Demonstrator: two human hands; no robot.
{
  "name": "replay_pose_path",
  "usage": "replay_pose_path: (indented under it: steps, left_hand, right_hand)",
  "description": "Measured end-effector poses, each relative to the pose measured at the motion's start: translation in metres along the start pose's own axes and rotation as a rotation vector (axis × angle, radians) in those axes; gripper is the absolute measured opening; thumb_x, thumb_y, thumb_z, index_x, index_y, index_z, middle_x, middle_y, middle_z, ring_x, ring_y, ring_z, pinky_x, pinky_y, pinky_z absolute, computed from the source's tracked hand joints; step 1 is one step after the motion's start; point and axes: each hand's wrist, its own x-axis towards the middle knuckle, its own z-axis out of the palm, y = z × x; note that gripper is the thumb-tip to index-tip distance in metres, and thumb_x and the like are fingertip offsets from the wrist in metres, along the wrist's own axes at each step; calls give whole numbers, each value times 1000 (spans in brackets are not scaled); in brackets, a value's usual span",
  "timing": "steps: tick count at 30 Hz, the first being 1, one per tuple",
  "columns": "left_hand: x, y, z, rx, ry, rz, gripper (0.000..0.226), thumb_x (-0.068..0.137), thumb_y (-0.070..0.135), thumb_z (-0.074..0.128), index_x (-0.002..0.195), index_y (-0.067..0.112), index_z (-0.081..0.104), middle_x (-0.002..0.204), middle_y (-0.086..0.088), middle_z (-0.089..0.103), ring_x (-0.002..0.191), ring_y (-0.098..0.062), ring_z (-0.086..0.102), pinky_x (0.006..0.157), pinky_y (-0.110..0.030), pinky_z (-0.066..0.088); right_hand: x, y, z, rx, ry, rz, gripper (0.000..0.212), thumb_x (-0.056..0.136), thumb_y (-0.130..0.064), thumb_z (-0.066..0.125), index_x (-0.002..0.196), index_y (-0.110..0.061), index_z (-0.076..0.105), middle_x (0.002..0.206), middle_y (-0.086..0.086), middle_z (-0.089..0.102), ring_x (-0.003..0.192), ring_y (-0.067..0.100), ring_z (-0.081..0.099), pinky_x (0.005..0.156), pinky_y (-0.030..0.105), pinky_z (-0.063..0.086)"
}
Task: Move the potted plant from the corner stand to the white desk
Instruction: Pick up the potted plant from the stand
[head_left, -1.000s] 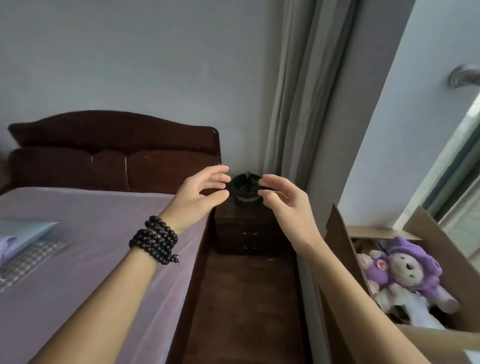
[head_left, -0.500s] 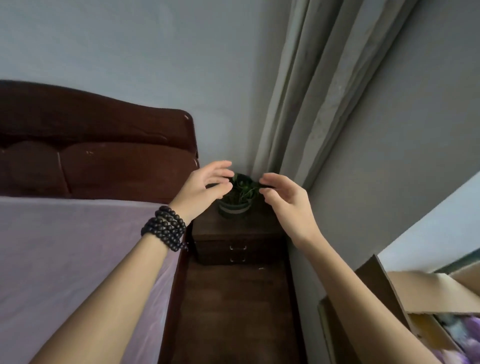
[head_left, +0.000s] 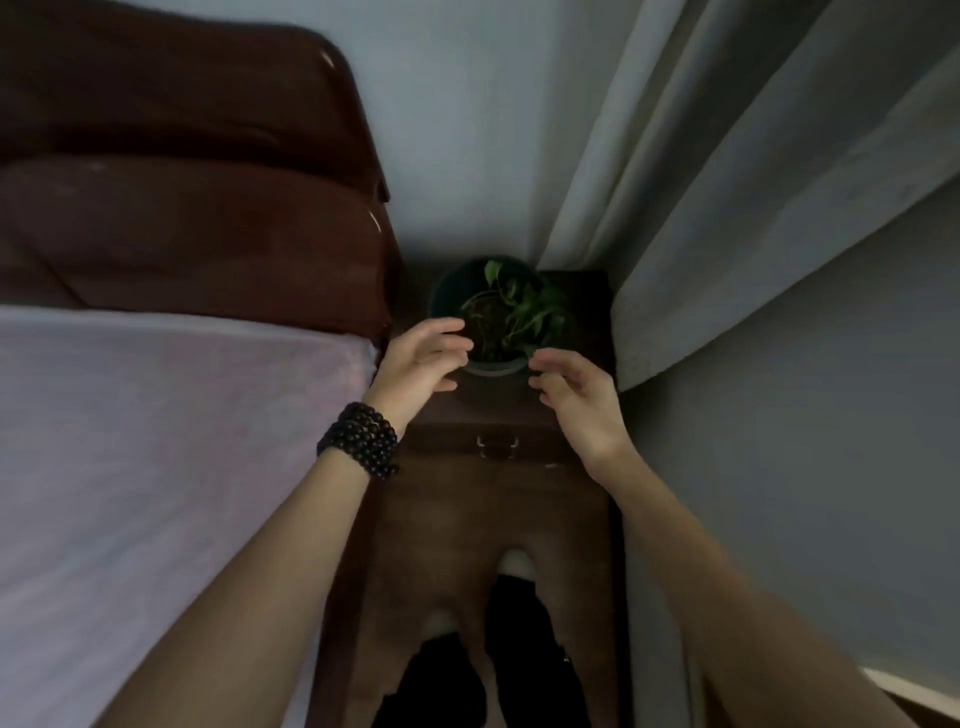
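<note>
Closing on item 1: your 2 hands now flank the potted plant (head_left: 501, 317), where a second ago they hung well short of it and it showed only as a small dark shape past your fingertips.

Item 1, potted plant: dark round pot, green trailing leaves, standing upright on the corner stand (head_left: 571, 395), toward its back edge. It lies between your palms and just beyond them. Not yet lifted.

Item 2, left hand (head_left: 415, 364): fingers half curled, thumb spread, nothing held. Fingertips reach the pot's near-left rim; whether they touch it, you cannot tell from this view. A beaded bracelet (head_left: 358, 439) sits at the wrist.

Item 3, right hand (head_left: 576, 395): cupped loosely, empty, fingertips just beside the pot's near-right rim, apparently apart from it.

Item 4, surroundings: the headboard (head_left: 182, 208) presses close outside your left hand, the curtain (head_left: 727, 208) hangs close outside your right. The white desk is not in view.

Assessment: the approach has brought you over the stand and looking down into the pot, so the reach is nearly spent and the grasp comes next. Expect to slide both palms lower round the pot wall before lifting; the leaves lean toward your right hand and may brush the curtain on the way out.
</note>
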Motion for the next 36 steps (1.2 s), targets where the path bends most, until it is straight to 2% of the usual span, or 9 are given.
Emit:
replay_pose_path:
  steps: [4,10,18,21,25,27,30,33,36]
  left_hand:
    - [72,-74,16,-192,92,-208,18,102,12,57,118,18,66,113,-7,73,102,-18,71,87,-37,58]
    - [138,-189,40,-477,249,-514,28,110,29,43,126,12,58,131,-17,66,106,-26,68,85,-39,56]
    - [254,-272,35,-640,278,-467,56,102,58,46,150,28,47,143,0,57,137,-25,50,115,-48,42]
    - [279,-287,27,-687,228,-413,47,107,48,43,147,26,53,149,-7,59,136,-30,56,115,-53,45]
    - [293,-290,19,-728,180,-408,48,109,45,39,149,22,51,153,-11,54,139,-35,52,114,-56,45]
    - [299,-285,15,-663,163,-421,43,107,52,38,141,31,54,148,-5,56,138,-34,52,114,-61,44]
    - [316,-267,9,-533,144,-457,55,100,70,32,138,37,54,148,-2,54,137,-34,50,116,-64,39]
    - [333,-248,6,-388,198,-552,91,89,86,23,159,28,34,164,-7,40,142,-34,46,111,-59,45]
    - [348,-240,8,-382,263,-635,103,86,88,21,164,20,19,168,-11,31,145,-37,41,99,-54,48]
  right_hand:
    - [66,75,17,18,21,191,25,101,-7,53,109,-22,71,116,3,74,113,22,69,108,49,52]
    - [140,161,56,239,121,402,28,107,-18,46,129,-15,64,134,10,67,114,20,67,102,38,54]
    - [259,232,85,601,225,499,50,110,-41,31,154,-21,43,152,10,54,141,28,49,121,50,36]
    - [283,244,83,641,238,478,52,108,-45,31,149,-19,49,128,3,67,122,23,61,99,36,53]
    - [299,252,81,620,262,484,37,110,-42,29,113,-30,64,100,-8,68,75,2,74,59,18,58]
    - [305,251,81,520,219,508,39,110,-44,26,127,-30,58,112,-4,66,89,7,72,71,23,60]
    - [320,241,81,445,162,586,59,107,-54,23,150,-20,45,142,10,58,130,32,55,102,51,50]
    - [331,225,84,395,123,593,80,97,-74,15,147,-22,49,125,7,61,122,35,57,88,53,56]
    - [338,214,85,355,110,554,91,85,-85,10,150,-32,44,146,8,54,132,35,52,95,60,52]
